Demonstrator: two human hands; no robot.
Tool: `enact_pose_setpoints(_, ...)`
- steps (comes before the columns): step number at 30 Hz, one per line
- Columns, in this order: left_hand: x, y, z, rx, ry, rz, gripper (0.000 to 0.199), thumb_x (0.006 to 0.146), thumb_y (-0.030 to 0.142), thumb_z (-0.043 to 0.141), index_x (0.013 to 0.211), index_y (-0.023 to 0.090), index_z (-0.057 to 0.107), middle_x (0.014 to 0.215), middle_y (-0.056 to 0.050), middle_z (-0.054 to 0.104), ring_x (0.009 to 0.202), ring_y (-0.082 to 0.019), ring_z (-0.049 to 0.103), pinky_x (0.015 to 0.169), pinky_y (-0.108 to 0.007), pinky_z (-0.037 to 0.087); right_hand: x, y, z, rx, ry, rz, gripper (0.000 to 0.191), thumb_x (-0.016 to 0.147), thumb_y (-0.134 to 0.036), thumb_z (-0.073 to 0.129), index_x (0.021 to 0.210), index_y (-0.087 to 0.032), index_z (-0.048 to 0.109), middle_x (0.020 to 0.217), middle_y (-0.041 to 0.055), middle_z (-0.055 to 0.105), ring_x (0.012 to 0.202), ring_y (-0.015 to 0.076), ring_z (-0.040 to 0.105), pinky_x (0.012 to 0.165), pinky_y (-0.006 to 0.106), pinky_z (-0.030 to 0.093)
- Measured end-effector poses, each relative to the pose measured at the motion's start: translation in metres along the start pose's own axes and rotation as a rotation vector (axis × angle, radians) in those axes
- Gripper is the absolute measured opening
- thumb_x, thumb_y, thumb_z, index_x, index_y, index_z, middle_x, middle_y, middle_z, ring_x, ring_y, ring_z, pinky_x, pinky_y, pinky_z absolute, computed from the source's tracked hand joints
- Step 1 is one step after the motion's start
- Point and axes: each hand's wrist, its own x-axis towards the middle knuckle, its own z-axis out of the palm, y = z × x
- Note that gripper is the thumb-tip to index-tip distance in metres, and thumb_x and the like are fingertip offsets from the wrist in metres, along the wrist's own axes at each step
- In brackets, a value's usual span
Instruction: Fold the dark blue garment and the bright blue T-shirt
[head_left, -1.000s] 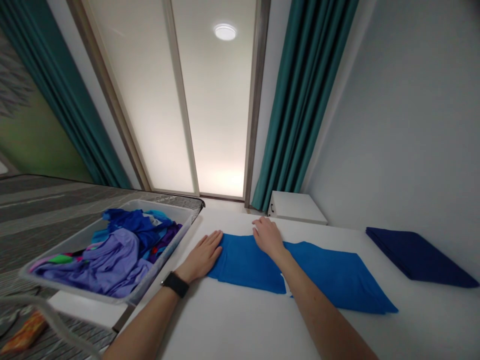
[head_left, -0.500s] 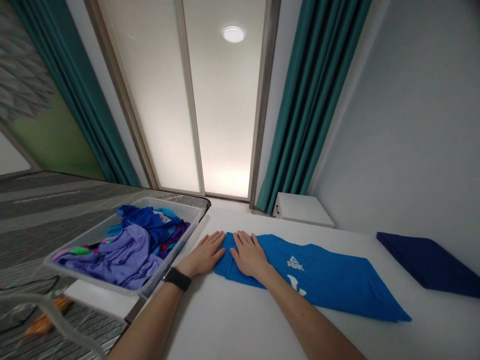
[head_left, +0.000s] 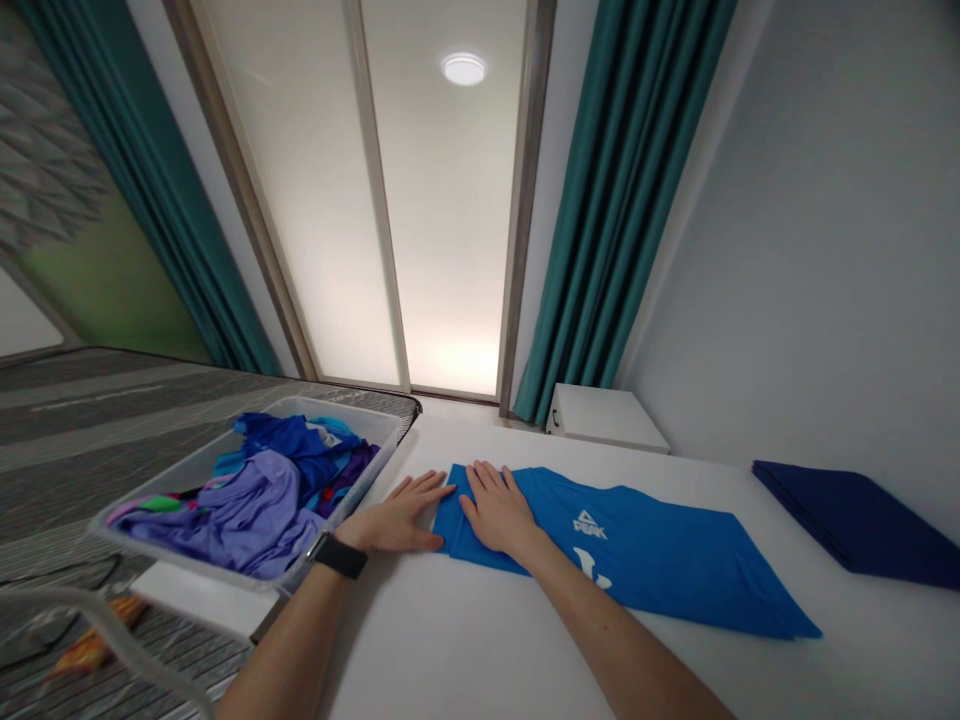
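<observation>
A blue shirt (head_left: 660,550) with white PEAK lettering lies folded into a long strip on the white table (head_left: 465,640). My right hand (head_left: 496,508) rests flat on the shirt near its left end, fingers stretched out. At that left end, my left hand (head_left: 401,515), with a dark watch on its wrist, has its fingers and thumb spread apart. Its fingertips reach the shirt's left edge, and the palm is over the table. Neither hand grips the cloth.
To the left stands a clear plastic bin (head_left: 375,440) heaped with purple and blue clothes (head_left: 262,500). A folded navy garment (head_left: 862,520) lies at the table's right side by the wall. Behind the table is a small white cabinet (head_left: 607,415).
My left hand has slid slightly left, and its thumb and fingers have spread wider around the shirt's end. My right hand stays in place on the shirt.
</observation>
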Motion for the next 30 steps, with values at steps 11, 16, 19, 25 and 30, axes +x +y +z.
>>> enact_pose_setpoints(11, 0.007, 0.006, 0.003, -0.005, 0.16, -0.047, 0.06, 0.094, 0.045, 0.043, 0.148, 0.02, 0.035, 0.155, -0.01, 0.033, 0.144, -0.024, 0.028, 0.118, -0.043, 0.023, 0.001, 0.001, -0.004, 0.03, -0.023, -0.002, 0.061, 0.099, -0.043, 0.024, 0.15, -0.009, 0.03, 0.156, 0.0143, 0.027, 0.145, 0.0253, 0.019, 0.118, 0.047, 0.01)
enact_pose_setpoints(16, 0.018, 0.02, 0.016, 0.09, 0.381, -0.042, 0.056, 0.1, 0.044, 0.029, 0.147, 0.014, 0.037, 0.153, -0.012, 0.036, 0.142, -0.022, 0.031, 0.118, -0.04, 0.025, 0.006, 0.015, -0.018, 0.034, -0.034, 0.007, 0.061, 0.099, -0.04, 0.021, 0.151, -0.009, 0.027, 0.158, 0.0129, 0.022, 0.146, 0.0237, 0.016, 0.118, 0.048, 0.008)
enact_pose_setpoints(19, 0.019, 0.035, 0.022, 0.11, 0.355, -0.058, 0.06, 0.1, 0.049, 0.028, 0.15, 0.015, 0.032, 0.156, -0.011, 0.03, 0.144, -0.023, 0.027, 0.119, -0.042, 0.022, 0.008, 0.03, -0.021, -0.004, -0.014, 0.066, 0.061, 0.099, -0.04, 0.023, 0.151, -0.009, 0.027, 0.158, 0.0131, 0.022, 0.146, 0.0237, 0.015, 0.118, 0.048, 0.007)
enact_pose_setpoints(25, 0.019, 0.049, 0.034, 0.134, 0.277, -0.042, 0.063, 0.098, 0.056, 0.029, 0.151, 0.022, 0.03, 0.157, -0.009, 0.027, 0.145, -0.023, 0.024, 0.118, -0.046, 0.021, 0.008, 0.049, -0.008, -0.045, -0.053, 0.169, 0.061, 0.099, -0.043, 0.022, 0.151, -0.011, 0.028, 0.157, 0.0119, 0.024, 0.146, 0.0236, 0.018, 0.117, 0.05, 0.007)
enact_pose_setpoints(30, 0.02, 0.046, 0.037, 0.152, 0.268, -0.071, 0.065, 0.098, 0.055, 0.031, 0.15, 0.017, 0.031, 0.157, -0.01, 0.027, 0.145, -0.024, 0.023, 0.118, -0.046, 0.021, 0.006, 0.048, -0.004, -0.044, -0.044, 0.179, 0.062, 0.099, -0.044, 0.021, 0.151, -0.011, 0.029, 0.157, 0.0121, 0.024, 0.146, 0.0233, 0.018, 0.117, 0.049, 0.008)
